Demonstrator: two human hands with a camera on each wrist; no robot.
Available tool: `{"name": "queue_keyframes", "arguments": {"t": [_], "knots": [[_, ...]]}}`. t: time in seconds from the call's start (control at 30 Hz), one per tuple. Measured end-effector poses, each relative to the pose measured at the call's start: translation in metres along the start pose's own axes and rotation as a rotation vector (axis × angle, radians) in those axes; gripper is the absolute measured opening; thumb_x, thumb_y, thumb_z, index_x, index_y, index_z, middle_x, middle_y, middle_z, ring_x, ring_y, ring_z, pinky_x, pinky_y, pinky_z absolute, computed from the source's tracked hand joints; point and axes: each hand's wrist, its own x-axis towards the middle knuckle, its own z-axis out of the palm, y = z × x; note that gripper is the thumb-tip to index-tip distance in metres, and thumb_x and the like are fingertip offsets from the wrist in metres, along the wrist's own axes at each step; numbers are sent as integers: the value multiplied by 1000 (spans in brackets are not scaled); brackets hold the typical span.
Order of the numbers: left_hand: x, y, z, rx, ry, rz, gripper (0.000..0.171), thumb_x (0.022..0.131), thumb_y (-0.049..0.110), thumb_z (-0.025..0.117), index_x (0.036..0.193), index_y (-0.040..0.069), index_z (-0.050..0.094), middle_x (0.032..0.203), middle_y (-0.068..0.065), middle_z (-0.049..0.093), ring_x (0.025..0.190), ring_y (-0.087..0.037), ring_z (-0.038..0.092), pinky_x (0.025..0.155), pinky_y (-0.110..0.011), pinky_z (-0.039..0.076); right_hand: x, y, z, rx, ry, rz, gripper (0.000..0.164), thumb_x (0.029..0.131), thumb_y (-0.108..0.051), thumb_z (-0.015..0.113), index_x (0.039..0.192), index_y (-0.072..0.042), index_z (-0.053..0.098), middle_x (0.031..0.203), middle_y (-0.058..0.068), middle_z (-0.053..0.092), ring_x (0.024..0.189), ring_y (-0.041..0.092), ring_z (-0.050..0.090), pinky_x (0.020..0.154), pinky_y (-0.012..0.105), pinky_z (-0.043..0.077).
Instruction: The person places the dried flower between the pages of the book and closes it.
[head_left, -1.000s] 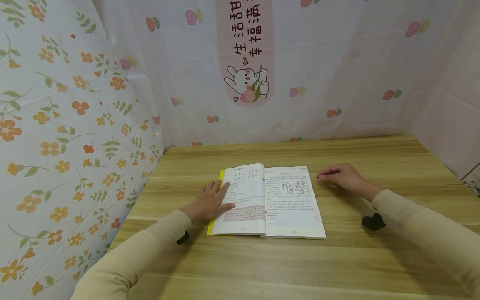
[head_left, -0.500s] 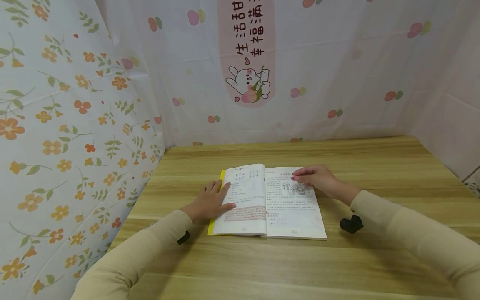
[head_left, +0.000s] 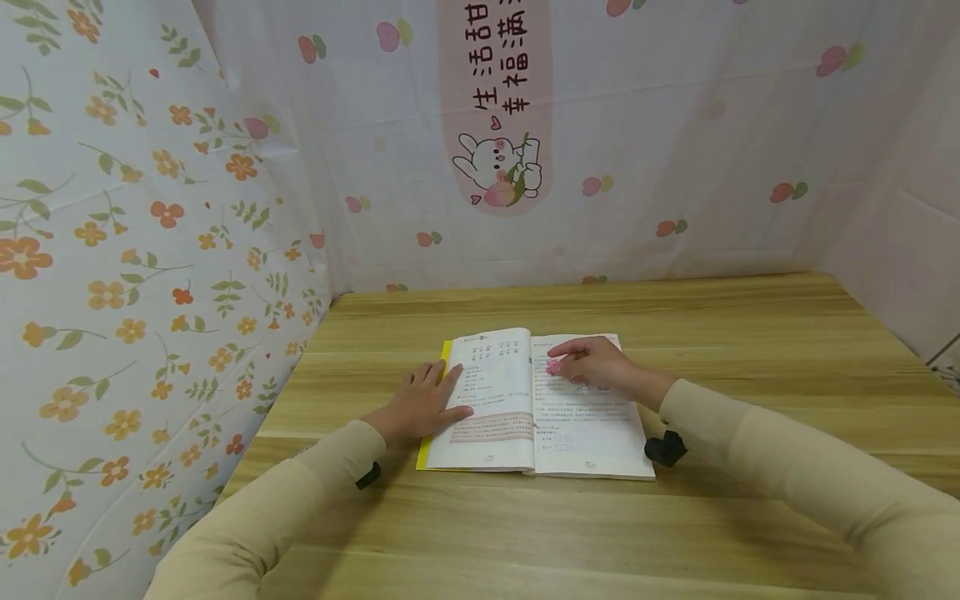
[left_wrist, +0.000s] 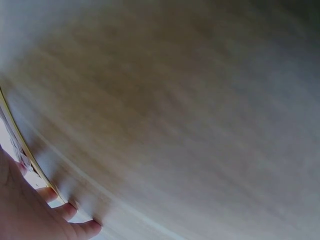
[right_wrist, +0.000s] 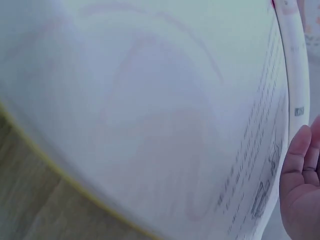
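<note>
An open book (head_left: 491,454) with a yellow cover edge lies on the wooden table, its pages printed with text and a line drawing. My left hand (head_left: 420,404) rests along the book's left edge, fingers spread and thumb on the page; the left wrist view shows its fingertips (left_wrist: 90,227) reaching past the edge onto the table. Over the upper part of the right page, near the spine, my right hand (head_left: 600,367) pinches a small pink patterned piece (head_left: 553,367) between thumb and fingers. The right wrist view has the right hand (right_wrist: 302,185) at its edge, with the pink piece hidden.
The wooden table (head_left: 480,533) extends around the book on every side. A white curtain (head_left: 645,125) with a rabbit print hangs behind it, and a flowered cloth (head_left: 150,292) closes off the left. Dark wrist-camera pieces (head_left: 666,448) hang below the sleeves.
My right hand has moved left from beside the book to above the right page, bringing the pink piece along; more of that piece shows now. The left hand has stayed put.
</note>
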Motion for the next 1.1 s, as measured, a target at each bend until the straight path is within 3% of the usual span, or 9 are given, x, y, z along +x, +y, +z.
{"name": "queue_keyframes", "arguments": {"t": [0.2,0.63,0.83,1.1], "knots": [[0,1,-2,2,-8,-3,83,96,63,40,155,8,21,151,-25,25,136,-43,27,102,-61,29,3,0,10,-19,-7,33,31,86,-8,72,116,1,65,85,7,69,68,16,55,62,27,47],[0,2,-2,13,0,-2,83,97,62,41,155,7,22,149,-25,27,135,-43,28,101,-61,30,5,-3,20,-167,18,34,28,85,-13,76,109,-1,68,78,4,67,68,14,58,59,27,49],[0,3,-2,19,-3,0,82,97,61,42,154,6,23,149,-25,28,134,-43,29,100,-61,31,2,-5,20,-272,11,-33,24,86,-12,75,106,-2,69,81,3,67,70,14,57,60,28,50],[1,2,-3,21,-25,-25,83,96,63,41,155,8,21,150,-23,26,135,-42,27,102,-61,29,-6,-10,9,-480,14,-212,24,84,-12,77,102,0,70,83,1,68,76,14,60,70,30,47]]}}
